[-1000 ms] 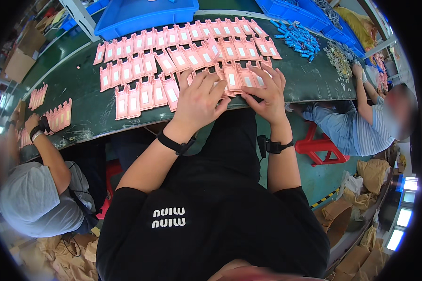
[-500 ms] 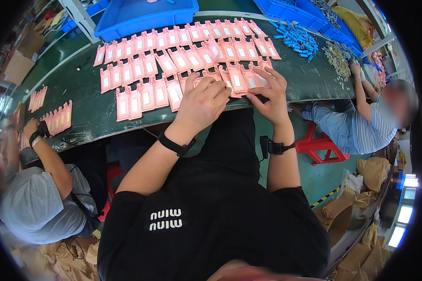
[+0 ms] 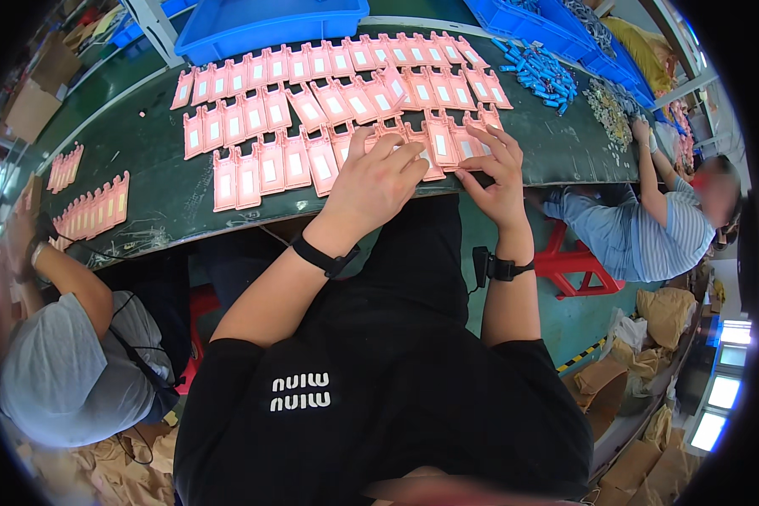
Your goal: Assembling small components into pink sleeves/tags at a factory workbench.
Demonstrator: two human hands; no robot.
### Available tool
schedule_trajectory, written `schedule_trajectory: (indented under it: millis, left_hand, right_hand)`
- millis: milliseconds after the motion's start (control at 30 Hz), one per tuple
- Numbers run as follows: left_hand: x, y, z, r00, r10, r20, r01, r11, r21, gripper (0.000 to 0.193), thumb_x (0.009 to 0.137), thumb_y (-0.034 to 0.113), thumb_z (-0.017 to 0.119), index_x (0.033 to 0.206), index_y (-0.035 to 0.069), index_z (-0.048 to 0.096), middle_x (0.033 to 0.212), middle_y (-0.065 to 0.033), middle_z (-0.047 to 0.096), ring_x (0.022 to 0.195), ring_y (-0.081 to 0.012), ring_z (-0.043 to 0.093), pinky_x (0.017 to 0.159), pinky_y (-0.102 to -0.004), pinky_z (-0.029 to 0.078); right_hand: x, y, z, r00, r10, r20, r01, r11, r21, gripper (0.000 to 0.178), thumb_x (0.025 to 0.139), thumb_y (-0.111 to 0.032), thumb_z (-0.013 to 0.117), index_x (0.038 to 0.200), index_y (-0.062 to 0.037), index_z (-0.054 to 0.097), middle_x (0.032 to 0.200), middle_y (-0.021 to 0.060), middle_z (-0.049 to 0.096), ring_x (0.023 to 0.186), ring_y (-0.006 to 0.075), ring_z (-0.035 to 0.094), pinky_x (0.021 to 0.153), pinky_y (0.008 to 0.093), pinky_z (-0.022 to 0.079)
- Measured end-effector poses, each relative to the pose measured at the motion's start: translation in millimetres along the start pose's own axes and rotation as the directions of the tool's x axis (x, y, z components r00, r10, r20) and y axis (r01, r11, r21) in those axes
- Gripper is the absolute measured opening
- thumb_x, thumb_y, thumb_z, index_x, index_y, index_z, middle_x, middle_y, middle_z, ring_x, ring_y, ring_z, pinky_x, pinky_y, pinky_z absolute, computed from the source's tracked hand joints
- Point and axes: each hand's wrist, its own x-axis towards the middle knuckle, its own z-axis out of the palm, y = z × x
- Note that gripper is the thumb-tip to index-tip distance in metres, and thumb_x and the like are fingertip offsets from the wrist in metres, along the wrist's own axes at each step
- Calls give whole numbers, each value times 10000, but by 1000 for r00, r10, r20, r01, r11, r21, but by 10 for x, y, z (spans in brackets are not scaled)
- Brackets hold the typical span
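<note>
Pink plastic casings, each with a pale rectangular strip, lie in several close rows on the green table. Over the nearest row, my left hand is closed with bent fingers, its thumb and fingertips at one casing's edge. My right hand is beside it, thumb and index finger pinched at the lower corner of a casing in that row. Its other fingers arch above the casings. The casing between my hands lies tilted among its neighbours, and my fingers partly cover it.
A blue tray stands behind the rows. Blue cylindrical parts are heaped at the right, beside a pile of small pale pieces. More blue bins line the back right. A person sits at each side; more pink casings lie at left.
My hands stay at the same part of the near row, with only slight finger movement. The view has shifted slightly. The left co-worker's hand has moved further left.
</note>
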Motion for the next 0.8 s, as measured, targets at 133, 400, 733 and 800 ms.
schedule_trajectory:
  millis: [133,400,733,800]
  left_hand:
    - [-26,-26,23,999,24,24,-24,1000,-3,200,918,219,815,1116,210,792,1247,67,739,1231,-168,644,1200,-566,372]
    - [-36,-24,13,999,21,34,-21,1000,8,194,922,213,809,1116,212,805,1224,65,744,1203,-169,647,1226,-558,352]
    - [34,125,69,985,-47,-169,18,985,-170,178,893,150,793,1070,156,793,1124,17,722,1102,-199,667,1150,-518,400]
    - [162,240,113,992,-44,-119,28,991,-129,173,890,152,791,1063,148,792,1095,11,711,1090,-200,666,1131,-513,405]
  right_hand:
    - [-7,14,21,1000,18,-10,-18,1000,-15,125,802,-158,918,888,-153,827,1517,33,726,1491,370,542,1232,499,377]
    - [-25,30,-92,999,53,2,-53,997,-48,126,818,-141,899,915,-151,819,1534,36,713,1494,376,536,1244,508,353]
    - [-124,103,-68,998,63,-21,-63,998,-22,144,817,-141,897,936,-145,816,1511,47,724,1473,372,550,1236,510,370]
    - [-122,119,-57,998,56,-36,-56,998,-6,149,813,-141,898,938,-145,816,1504,46,729,1468,371,554,1232,511,378]
